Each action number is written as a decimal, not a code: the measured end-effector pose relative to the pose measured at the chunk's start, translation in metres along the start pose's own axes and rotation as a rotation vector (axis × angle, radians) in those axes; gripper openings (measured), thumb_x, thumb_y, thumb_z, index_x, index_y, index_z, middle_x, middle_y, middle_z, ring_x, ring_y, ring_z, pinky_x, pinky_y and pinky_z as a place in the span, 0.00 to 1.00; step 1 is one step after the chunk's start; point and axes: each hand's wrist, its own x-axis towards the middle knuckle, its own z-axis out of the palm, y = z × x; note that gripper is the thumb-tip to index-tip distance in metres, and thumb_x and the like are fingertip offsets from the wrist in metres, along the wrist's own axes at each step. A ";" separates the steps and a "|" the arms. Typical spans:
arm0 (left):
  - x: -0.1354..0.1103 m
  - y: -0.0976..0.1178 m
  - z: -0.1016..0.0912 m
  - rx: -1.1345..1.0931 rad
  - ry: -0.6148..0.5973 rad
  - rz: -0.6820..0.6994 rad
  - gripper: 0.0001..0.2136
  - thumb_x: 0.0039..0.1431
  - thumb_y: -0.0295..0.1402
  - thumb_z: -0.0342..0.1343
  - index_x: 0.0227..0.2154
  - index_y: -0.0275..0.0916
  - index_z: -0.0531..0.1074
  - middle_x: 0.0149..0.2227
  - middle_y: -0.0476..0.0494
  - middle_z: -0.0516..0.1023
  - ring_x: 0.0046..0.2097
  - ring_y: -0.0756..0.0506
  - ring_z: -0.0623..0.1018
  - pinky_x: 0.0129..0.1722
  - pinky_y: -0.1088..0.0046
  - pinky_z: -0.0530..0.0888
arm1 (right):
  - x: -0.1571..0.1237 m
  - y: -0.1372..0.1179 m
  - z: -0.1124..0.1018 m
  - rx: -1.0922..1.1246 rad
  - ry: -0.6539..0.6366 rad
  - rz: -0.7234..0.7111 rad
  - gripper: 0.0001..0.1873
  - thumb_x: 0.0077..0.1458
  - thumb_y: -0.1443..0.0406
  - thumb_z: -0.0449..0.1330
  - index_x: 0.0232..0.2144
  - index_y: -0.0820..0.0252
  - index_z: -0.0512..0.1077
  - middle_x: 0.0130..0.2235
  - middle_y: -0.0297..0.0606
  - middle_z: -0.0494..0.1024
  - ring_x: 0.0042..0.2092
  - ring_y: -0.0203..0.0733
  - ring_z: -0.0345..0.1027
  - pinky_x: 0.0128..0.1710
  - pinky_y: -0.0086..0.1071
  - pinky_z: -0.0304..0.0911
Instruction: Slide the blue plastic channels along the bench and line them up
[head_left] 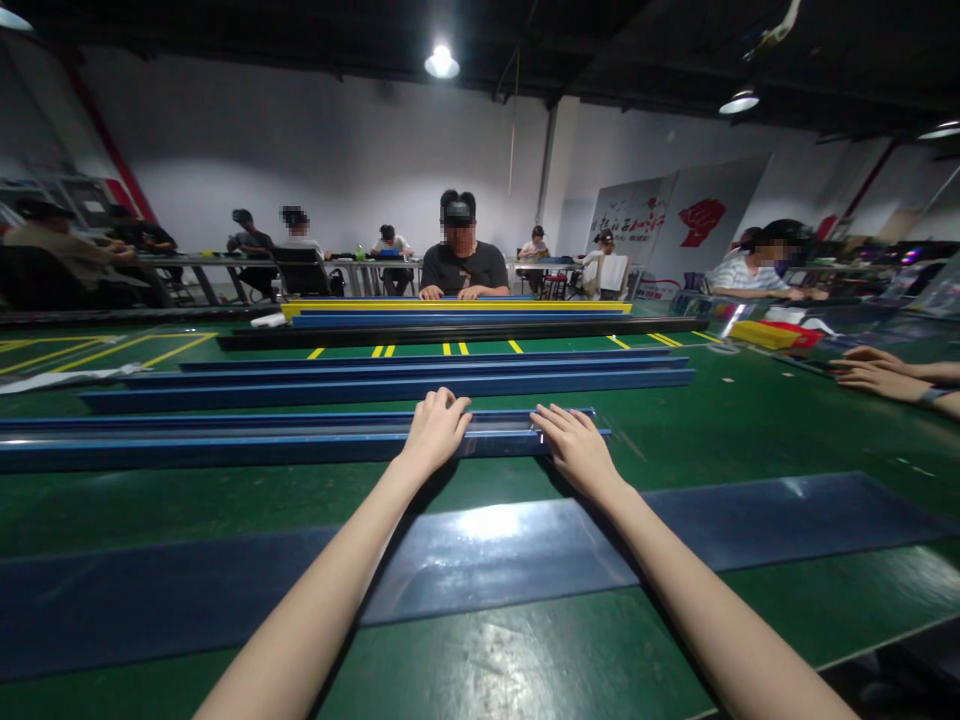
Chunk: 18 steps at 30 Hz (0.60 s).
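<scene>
A long blue U-shaped channel (247, 447) lies across the green table, its right end near the middle of the view. My left hand (435, 432) is closed over this channel a little short of that end, thumb and fingers bent across its edges. At the end itself, my right hand (576, 445) rests with curled fingers over the rims; the fingertips press down into the channel and are partly hidden. Between both hands a short stretch of the channel shows, with something clear and shiny inside. Under my forearms lies a flat, glossy, dark-blue transparent strip (495, 560).
More blue channels (390, 385) lie beyond, then a black bar (465, 330) and a yellow bar (457, 306). A person (465, 265) sits opposite. At the right, another person's hands (874, 372) rest on the green table (750, 430). Several people work at tables behind.
</scene>
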 end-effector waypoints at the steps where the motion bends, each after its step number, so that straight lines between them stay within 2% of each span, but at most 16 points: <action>1: 0.000 0.002 0.000 -0.007 0.009 0.018 0.15 0.59 0.36 0.42 0.45 0.40 0.66 0.43 0.39 0.66 0.45 0.42 0.64 0.44 0.64 0.63 | 0.000 0.001 0.002 0.021 -0.011 0.029 0.22 0.56 0.69 0.44 0.52 0.59 0.63 0.55 0.37 0.64 0.56 0.43 0.55 0.52 0.40 0.50; 8: -0.002 0.024 -0.013 -0.109 -0.011 0.172 0.18 0.60 0.43 0.40 0.46 0.40 0.66 0.47 0.41 0.66 0.49 0.43 0.63 0.48 0.66 0.62 | -0.001 0.004 0.005 0.032 -0.085 0.101 0.25 0.59 0.57 0.41 0.55 0.60 0.58 0.57 0.40 0.59 0.58 0.43 0.50 0.54 0.41 0.47; 12: -0.004 0.034 -0.014 -0.066 -0.066 0.263 0.22 0.57 0.45 0.45 0.51 0.38 0.61 0.52 0.38 0.63 0.54 0.42 0.61 0.51 0.64 0.60 | -0.001 0.003 0.006 0.017 -0.109 0.116 0.27 0.58 0.55 0.42 0.56 0.61 0.56 0.58 0.40 0.57 0.59 0.45 0.48 0.54 0.42 0.46; 14: -0.006 0.034 -0.011 -0.007 -0.092 0.255 0.23 0.57 0.41 0.47 0.53 0.36 0.58 0.55 0.35 0.61 0.56 0.40 0.60 0.52 0.63 0.59 | -0.001 0.004 0.006 0.015 -0.114 0.119 0.27 0.57 0.54 0.43 0.56 0.61 0.56 0.58 0.40 0.58 0.59 0.45 0.48 0.54 0.42 0.46; 18: -0.008 0.027 -0.003 0.071 -0.159 0.156 0.21 0.60 0.37 0.42 0.55 0.38 0.56 0.57 0.34 0.59 0.57 0.39 0.58 0.53 0.59 0.58 | 0.002 0.009 0.004 0.038 -0.120 0.134 0.28 0.57 0.51 0.42 0.55 0.59 0.58 0.57 0.40 0.61 0.57 0.45 0.51 0.53 0.41 0.47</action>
